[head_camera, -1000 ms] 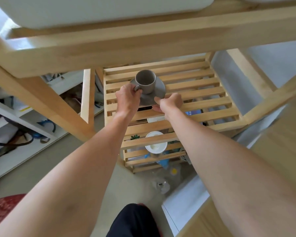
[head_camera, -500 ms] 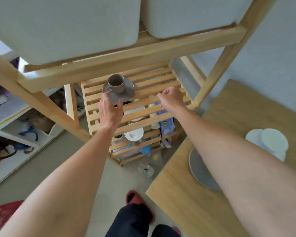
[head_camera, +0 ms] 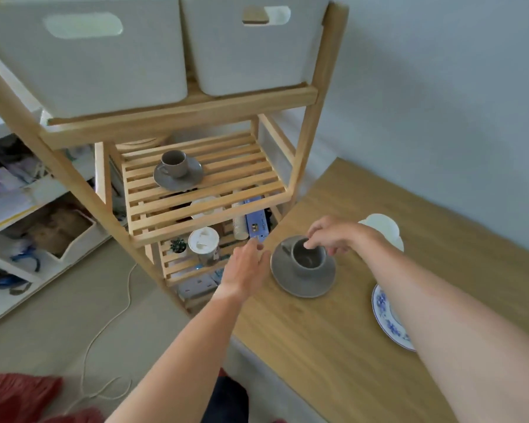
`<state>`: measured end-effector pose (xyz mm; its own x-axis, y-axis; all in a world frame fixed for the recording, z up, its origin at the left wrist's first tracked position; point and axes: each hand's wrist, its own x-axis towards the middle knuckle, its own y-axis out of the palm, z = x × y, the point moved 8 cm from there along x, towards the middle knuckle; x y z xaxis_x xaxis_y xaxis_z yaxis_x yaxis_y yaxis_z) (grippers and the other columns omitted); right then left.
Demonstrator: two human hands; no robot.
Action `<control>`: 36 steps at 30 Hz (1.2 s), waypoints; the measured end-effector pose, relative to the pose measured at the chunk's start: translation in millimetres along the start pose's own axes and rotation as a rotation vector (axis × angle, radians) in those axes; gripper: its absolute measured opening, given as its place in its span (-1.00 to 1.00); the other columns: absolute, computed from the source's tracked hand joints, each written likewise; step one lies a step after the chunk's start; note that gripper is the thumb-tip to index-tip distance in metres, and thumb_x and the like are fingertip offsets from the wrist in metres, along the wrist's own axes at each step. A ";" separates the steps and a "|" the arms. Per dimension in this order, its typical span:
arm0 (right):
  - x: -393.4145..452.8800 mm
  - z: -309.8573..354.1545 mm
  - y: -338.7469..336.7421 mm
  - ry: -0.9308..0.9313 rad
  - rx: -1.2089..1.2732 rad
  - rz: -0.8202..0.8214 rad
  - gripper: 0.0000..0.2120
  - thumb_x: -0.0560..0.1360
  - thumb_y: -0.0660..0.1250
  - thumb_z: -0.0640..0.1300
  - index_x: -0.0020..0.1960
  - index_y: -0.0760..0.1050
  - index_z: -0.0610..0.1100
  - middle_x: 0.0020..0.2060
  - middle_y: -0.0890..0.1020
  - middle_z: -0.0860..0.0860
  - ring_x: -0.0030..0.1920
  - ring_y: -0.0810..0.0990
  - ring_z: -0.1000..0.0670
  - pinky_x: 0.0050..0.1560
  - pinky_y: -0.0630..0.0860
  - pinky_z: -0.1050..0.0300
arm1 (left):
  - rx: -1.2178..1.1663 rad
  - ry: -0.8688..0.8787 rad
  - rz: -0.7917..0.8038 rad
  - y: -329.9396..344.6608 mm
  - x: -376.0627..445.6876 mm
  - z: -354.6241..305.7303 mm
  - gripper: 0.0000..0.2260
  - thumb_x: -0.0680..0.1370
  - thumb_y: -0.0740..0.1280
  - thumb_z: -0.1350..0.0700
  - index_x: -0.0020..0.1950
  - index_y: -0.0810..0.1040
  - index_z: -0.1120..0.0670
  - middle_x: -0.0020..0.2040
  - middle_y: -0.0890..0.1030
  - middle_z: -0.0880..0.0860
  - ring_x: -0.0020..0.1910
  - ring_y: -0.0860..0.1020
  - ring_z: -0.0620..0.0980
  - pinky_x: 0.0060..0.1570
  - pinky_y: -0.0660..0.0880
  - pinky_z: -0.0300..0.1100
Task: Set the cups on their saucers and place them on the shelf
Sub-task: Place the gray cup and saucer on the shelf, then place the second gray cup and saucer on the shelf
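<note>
One grey cup (head_camera: 173, 163) already sits on its saucer (head_camera: 178, 176) on the slatted shelf (head_camera: 226, 166), at left. Further right, the left hand (head_camera: 245, 268) hangs open and empty, just beside the rim of a second grey saucer (head_camera: 303, 274) on the wooden table (head_camera: 318, 346). Its cup (head_camera: 308, 259) stands on it, and the right hand (head_camera: 329, 235) touches the cup's rim with loosely curled fingertips, no firm grip yet. Next, I judge, both hands must take this set and carry it level. Half a second ago both hands were up at the shelf; now they are down at the table.
</note>
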<state>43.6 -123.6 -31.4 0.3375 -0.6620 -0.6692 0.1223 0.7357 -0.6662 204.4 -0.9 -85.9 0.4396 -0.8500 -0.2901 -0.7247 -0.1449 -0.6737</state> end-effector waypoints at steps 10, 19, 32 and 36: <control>-16.1 -36.0 31.7 0.007 0.301 -0.254 -0.89 0.50 0.15 -0.25 -0.04 0.41 -0.12 -0.32 0.71 -0.24 -0.31 0.74 -0.20 -0.24 0.68 -0.05 | -0.612 -0.425 0.049 68.9 -38.7 9.4 -0.82 0.63 0.29 0.12 0.14 0.35 0.13 0.14 0.57 0.26 -0.31 0.71 0.15 -0.51 0.61 -0.15; -12.9 -30.5 17.5 0.026 0.370 -0.314 -0.91 0.52 0.17 -0.26 -0.14 0.41 -0.15 -0.41 0.69 -0.23 -0.47 0.67 -0.13 -0.42 0.60 0.10 | -0.654 -0.365 0.154 69.6 -23.6 3.0 -0.74 0.67 0.21 0.11 0.29 0.42 0.23 -0.12 0.70 0.26 -0.34 0.72 0.08 -0.34 0.68 -0.09; 97.4 97.5 -46.3 -0.103 0.503 -0.345 -0.90 0.54 0.24 -0.28 -0.14 0.48 -0.26 -0.39 0.69 -0.26 -0.39 0.72 -0.16 -0.40 0.65 0.10 | -0.796 -0.306 -0.013 -26.2 127.5 17.6 -0.79 0.68 0.17 0.17 0.29 0.39 0.22 -0.15 0.70 0.23 -0.40 0.69 0.00 -0.39 0.66 -0.17; 160.2 140.7 -62.0 -0.108 0.491 -0.351 -0.79 0.55 0.25 -0.28 0.14 0.53 -0.30 -0.42 0.69 -0.20 -0.46 0.71 -0.08 -0.45 0.64 0.14 | -0.850 -0.376 -0.019 -45.7 194.8 36.4 -0.78 0.68 0.18 0.21 0.28 0.44 0.27 -0.05 0.69 0.26 -0.33 0.71 0.04 -0.29 0.69 -0.13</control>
<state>221.5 -255.1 -50.9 0.2886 -0.8774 -0.3831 0.6504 0.4733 -0.5940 342.5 -141.4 -136.3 0.4910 -0.6449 -0.5858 -0.7953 -0.6062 0.0007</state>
